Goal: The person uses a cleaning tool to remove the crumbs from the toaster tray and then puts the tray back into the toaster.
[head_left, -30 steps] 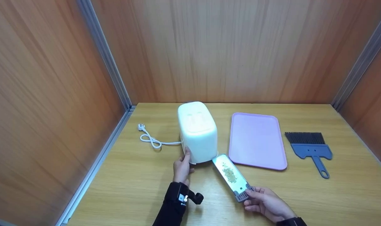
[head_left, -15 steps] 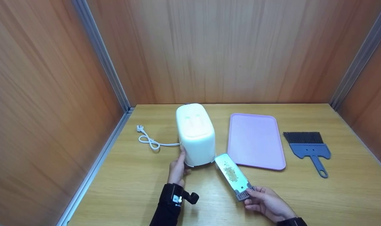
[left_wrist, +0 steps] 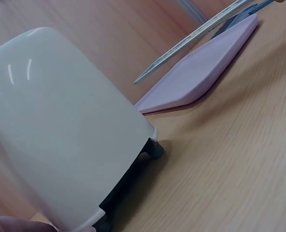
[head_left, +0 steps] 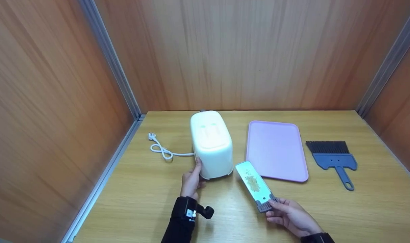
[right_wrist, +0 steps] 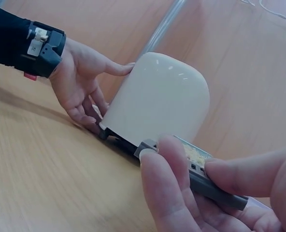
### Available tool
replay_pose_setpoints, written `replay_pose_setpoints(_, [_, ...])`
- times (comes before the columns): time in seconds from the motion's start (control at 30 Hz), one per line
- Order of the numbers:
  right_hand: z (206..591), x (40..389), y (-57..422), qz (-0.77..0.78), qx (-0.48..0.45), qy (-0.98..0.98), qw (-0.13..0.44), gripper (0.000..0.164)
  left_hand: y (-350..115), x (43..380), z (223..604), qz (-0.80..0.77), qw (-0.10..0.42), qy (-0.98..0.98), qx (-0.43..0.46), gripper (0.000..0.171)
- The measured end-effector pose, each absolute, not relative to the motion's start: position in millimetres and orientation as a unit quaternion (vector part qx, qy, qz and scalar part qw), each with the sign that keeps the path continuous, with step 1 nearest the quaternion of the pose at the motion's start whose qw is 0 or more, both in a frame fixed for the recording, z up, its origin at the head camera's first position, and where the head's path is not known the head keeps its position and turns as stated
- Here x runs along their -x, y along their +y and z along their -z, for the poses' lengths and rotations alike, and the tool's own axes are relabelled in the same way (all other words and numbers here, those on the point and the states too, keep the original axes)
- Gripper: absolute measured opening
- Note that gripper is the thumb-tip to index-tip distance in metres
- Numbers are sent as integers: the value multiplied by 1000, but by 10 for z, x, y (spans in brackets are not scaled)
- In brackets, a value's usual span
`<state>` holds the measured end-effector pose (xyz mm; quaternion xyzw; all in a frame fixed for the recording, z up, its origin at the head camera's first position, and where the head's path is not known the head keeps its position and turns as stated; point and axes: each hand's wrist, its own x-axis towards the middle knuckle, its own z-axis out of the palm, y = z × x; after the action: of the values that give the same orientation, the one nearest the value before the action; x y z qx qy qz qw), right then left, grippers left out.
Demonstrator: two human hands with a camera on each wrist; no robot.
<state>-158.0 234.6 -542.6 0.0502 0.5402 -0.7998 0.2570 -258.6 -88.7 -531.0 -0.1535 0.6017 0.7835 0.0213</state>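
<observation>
A cream-white toaster stands on the table, its near end facing me. My left hand grips its lower left corner; the right wrist view has the thumb on the side and the fingers curled at the bottom edge. Between thumb and fingers, my right hand pinches the grey slotted end of a metal crumb tray. Yellowish crumbs lie scattered on the tray. In the left wrist view the crumb tray shows edge-on, raised above the table, its far end apart from the toaster.
A purple tray lies flat right of the toaster. Farther right is a blue-handled brush with dark bristles. The white power cord runs left from the toaster to its plug. Wooden panels enclose the table.
The crumb tray has moved slightly right and up, away from the toaster's corner, with my right hand. My left hand has shifted a little left on the toaster, which has turned slightly.
</observation>
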Motion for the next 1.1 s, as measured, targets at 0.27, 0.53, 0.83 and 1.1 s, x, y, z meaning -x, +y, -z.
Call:
replay_pose_setpoints(0.27, [5391, 1624, 2370, 804, -66, 538, 244, 47, -852, 2556, 5305, -750, -25, 643, 154, 68])
replay_pose_setpoints(0.53, [5320, 1651, 2354, 810, -70, 538, 222, 42, -814, 2402, 5279, -748, -38, 645, 149, 83])
replay_pose_setpoints(0.83, [5206, 1744, 2300, 810, -119, 546, 177, 46, -497, 2252, 5264, -765, 33, 640, 60, 33])
replay_pose_setpoints(1.1, [5147, 1845, 2120, 816, -160, 545, 106, 50, 9, 2276, 5276, -733, 101, 672, -8, 32])
